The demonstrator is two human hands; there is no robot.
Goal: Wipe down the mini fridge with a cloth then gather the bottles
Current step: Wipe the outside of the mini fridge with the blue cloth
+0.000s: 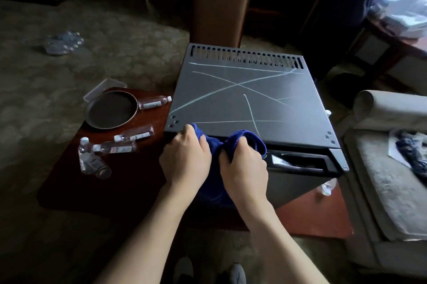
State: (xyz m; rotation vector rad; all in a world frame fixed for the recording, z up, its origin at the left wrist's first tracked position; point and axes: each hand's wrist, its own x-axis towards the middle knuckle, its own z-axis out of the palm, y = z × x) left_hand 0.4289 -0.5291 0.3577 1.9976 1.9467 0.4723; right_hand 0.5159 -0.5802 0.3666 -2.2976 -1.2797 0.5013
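A: Your left hand (186, 160) and right hand (242, 163) are both curled round the blue cloth (240, 139), bunching it at the front lip of the mini fridge (242, 96). Neither palm is flat yet.

B: So which step am I on?

A: By my reading, the very start of the wipe. Pale streaks cross the fridge top, from about seven o'clock up to one o'clock, with more running across. Nothing looks wiped there.

B: And next?

A: You'd likely need to gather the cloth into one pad, lay it on the top and push toward twelve o'clock, where the vent slots sit. Press evenly; loose folds would skip the streaks.

B: Where are the bottles?

A: Lying on the low wooden table (69, 168) at your nine o'clock: one bottle (154, 102) beside the round dark tray (111, 108), another bottle (134, 134) nearer you, and a small cluster (94, 159) below that. A further one (327, 188) shows at four o'clock, past the fridge corner. Those wait until the wiping is done.
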